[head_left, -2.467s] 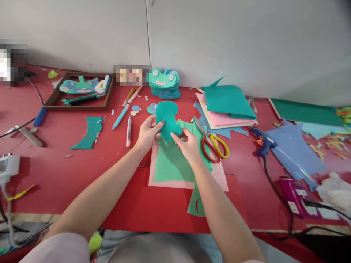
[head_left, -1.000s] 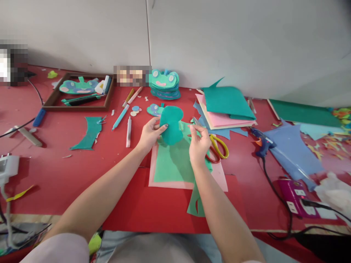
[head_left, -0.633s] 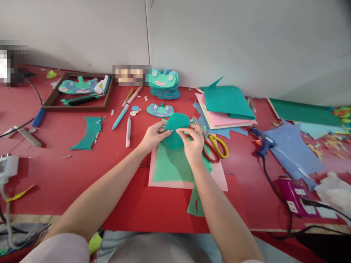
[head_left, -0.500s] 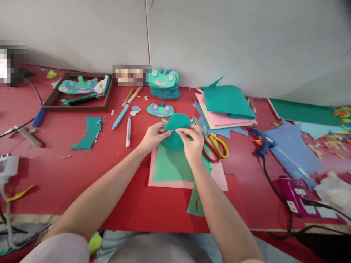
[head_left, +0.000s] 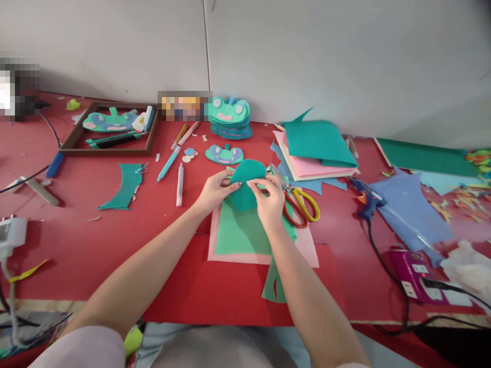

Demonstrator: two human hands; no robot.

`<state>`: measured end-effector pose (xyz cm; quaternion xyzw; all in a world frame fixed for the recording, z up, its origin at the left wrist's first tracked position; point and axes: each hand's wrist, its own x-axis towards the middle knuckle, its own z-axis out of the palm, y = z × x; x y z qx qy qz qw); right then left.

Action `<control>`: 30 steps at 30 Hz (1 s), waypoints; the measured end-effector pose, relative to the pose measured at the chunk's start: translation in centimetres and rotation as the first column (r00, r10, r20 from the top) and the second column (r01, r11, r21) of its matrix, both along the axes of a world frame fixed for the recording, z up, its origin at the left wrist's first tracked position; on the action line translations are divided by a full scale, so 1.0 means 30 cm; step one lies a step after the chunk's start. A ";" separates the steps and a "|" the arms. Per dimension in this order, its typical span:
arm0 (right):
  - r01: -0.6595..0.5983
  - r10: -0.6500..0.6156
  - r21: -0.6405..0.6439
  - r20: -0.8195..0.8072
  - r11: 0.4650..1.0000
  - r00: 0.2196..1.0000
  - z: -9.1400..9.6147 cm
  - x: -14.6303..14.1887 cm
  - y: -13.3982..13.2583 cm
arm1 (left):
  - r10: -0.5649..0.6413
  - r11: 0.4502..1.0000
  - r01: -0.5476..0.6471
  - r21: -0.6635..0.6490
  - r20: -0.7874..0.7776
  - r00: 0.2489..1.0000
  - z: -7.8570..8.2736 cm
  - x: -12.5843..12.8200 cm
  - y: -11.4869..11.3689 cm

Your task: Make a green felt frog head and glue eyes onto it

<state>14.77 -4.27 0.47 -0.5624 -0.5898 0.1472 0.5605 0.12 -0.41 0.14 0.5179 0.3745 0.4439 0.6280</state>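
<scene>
A rounded teal felt piece (head_left: 247, 176) is pinched between both hands above the work sheets. My left hand (head_left: 217, 191) is closed on its left side, thumb on the front face. My right hand (head_left: 270, 197) grips the right side, thumb and index fingertip pressed together near the middle. Beneath lie a light green felt sheet (head_left: 240, 237) and a pink sheet (head_left: 307, 250). Scissors (head_left: 303, 204) with red and yellow handles lie just right of my right hand. A small frog face cutout (head_left: 224, 153) rests beyond my hands.
Frog faces (head_left: 230, 117) stand stacked by the wall. Folded felt sheets (head_left: 320, 145) lie behind right. Markers (head_left: 179, 184) and a tray (head_left: 107, 152) are left. A blue glue gun (head_left: 370, 197), its cord and a purple power strip (head_left: 412, 276) sit right.
The teal felt piece has tilted slightly, its top edge a little lower. Both hands keep nearly the same place and grip.
</scene>
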 end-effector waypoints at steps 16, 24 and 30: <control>0.158 -0.184 -0.095 -0.476 0.983 0.860 -0.008 0.044 0.022 | 0.647 0.728 -0.603 0.328 -0.038 0.761 0.016 -0.021 0.015; 0.099 -0.153 -0.142 -0.450 0.985 0.880 0.007 0.033 0.020 | 0.637 0.735 -0.588 0.338 -0.046 0.770 0.009 -0.021 0.020; -0.440 0.311 -0.153 -0.508 0.885 0.803 0.076 -0.027 -0.053 | 0.638 0.745 -0.603 0.286 -0.039 0.769 0.005 -0.028 0.029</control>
